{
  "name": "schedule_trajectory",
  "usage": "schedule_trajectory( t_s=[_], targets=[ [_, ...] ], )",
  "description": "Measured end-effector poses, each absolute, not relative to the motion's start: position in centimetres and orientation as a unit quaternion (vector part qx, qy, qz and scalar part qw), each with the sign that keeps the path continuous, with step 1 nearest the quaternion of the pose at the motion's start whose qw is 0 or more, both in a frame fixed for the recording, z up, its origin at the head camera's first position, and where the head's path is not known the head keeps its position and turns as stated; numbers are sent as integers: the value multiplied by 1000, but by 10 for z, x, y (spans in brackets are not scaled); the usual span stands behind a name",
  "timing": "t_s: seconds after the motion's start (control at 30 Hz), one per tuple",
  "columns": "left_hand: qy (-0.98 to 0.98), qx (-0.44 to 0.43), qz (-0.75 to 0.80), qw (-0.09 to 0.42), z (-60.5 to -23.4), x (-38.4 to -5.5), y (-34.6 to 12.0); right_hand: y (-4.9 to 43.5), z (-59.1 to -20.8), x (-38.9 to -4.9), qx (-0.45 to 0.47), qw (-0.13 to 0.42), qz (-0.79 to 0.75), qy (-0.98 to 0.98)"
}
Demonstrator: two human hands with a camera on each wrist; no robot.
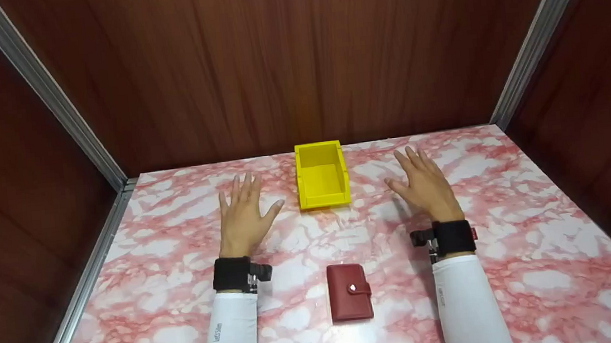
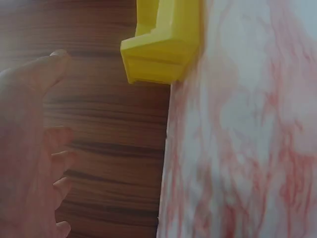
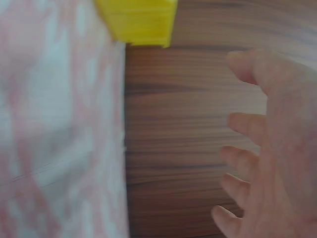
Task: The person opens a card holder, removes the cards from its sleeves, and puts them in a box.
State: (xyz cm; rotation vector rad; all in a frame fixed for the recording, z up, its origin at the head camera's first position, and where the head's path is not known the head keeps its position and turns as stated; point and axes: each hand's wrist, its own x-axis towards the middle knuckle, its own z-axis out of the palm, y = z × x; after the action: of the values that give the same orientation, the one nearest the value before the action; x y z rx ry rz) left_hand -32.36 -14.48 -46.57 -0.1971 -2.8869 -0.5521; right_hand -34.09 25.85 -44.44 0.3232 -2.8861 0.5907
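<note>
Left grip (image 1: 244, 222) and right grip (image 1: 426, 189) both splayed, yellow bin (image 1: 325, 200) between them, red wallet (image 1: 341, 297) midway but back toward the forearms, head view only; left sleeve (image 1: 231, 335) reads "Let's Slim".

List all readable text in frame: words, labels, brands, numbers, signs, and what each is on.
"Let's Slim": white left arm sleeve, small print, probable reading.
White right arm sleeve: similar small print, too blurred to read surely.
Red tag on the right black wrist strap: any lettering too small to read.
Red snap-tab wallet, yellow open-front bin: no text visible.
</note>
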Motion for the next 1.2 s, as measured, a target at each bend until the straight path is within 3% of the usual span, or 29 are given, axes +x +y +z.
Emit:
schedule_trajectory(
  t_s=[0.33,0.63,1.0,1.2],
  targets=[
    [-962,-161,-218,37,-420,-289,-107,213,-407,-313,178,16,204,-963],
    [-945,-211,-212,-134,-432,-259,-64,165,-412,-285,273,-96,147,-946],
    [-955,-206,-148,-153,-445,-240,-36,138,-431,-274,244,-208,99,-942],
    [-960,-201,-124,-150,-451,-234,-22,129,-438,-269,234,-230,64,-942]
  ],
)
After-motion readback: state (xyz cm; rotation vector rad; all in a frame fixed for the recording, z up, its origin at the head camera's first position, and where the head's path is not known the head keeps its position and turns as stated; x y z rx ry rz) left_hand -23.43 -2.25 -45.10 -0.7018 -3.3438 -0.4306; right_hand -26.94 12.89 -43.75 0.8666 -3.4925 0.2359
